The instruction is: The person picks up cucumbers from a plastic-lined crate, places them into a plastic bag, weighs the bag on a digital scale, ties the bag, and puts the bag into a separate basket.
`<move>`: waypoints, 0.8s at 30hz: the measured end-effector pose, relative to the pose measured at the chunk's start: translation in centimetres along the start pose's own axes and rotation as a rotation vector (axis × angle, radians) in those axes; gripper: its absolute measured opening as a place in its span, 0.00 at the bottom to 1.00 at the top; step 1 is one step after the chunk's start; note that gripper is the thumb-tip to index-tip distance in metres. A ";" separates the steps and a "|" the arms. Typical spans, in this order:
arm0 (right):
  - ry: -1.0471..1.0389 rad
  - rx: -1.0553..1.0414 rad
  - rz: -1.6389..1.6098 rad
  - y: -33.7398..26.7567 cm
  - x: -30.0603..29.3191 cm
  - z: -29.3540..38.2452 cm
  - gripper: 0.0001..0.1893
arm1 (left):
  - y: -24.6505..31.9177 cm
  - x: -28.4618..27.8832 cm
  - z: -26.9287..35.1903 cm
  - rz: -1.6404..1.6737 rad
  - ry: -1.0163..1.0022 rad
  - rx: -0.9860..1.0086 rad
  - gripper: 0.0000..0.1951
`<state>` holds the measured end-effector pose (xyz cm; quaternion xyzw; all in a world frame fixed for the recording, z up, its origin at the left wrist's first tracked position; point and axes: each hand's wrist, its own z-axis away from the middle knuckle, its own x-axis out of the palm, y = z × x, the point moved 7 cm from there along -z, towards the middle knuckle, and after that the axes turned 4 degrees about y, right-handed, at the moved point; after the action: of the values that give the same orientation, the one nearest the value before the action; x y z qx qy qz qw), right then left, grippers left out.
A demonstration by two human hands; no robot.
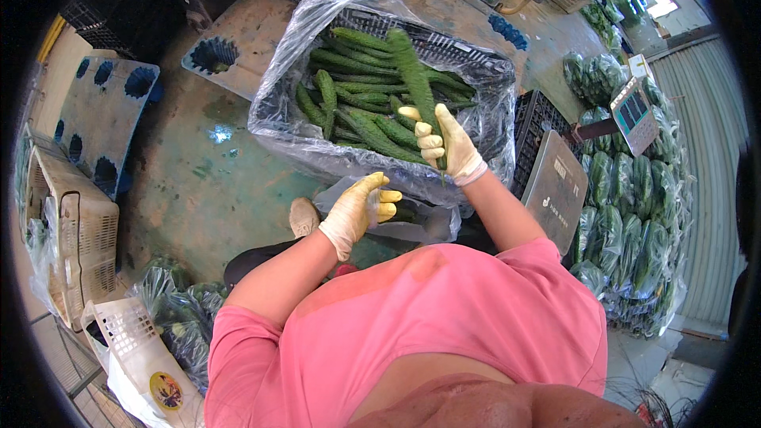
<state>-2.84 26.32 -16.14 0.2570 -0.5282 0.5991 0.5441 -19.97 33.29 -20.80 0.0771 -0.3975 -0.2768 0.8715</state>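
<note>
My right hand (449, 142), in a pale yellow glove, grips a long green cucumber (416, 80) near its lower end. The cucumber stands up at a tilt and is slightly blurred. Beneath it is a black plastic crate (437, 47) lined with a clear plastic liner (273, 113). Several bumpy cucumbers (362, 83) lie in it, mostly sideways. Close to my body, my gloved left hand (359, 208) has its fingers curled around the edge of a clear plastic bag (437, 223). Dark green shows inside that bag, partly hidden by my hand.
Right of the crate stand a platform scale (556, 190) with a display (636, 113) and stacked bagged cucumbers (618, 238). Bagged produce (178, 315) and a white plastic basket (140, 339) lie lower left. A blue pallet (110, 113) leans at left, beside a beige crate (89, 238).
</note>
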 end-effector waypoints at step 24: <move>0.007 0.634 1.144 10.3 -6.3 6.6 0.25 | 0.3 -1.7 0.7 -0.079 0.079 0.079 0.24</move>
<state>-12.40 19.48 -23.33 0.0812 -0.3777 0.9215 0.0390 -21.28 34.56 -21.36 0.1381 -0.3701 -0.2918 0.8711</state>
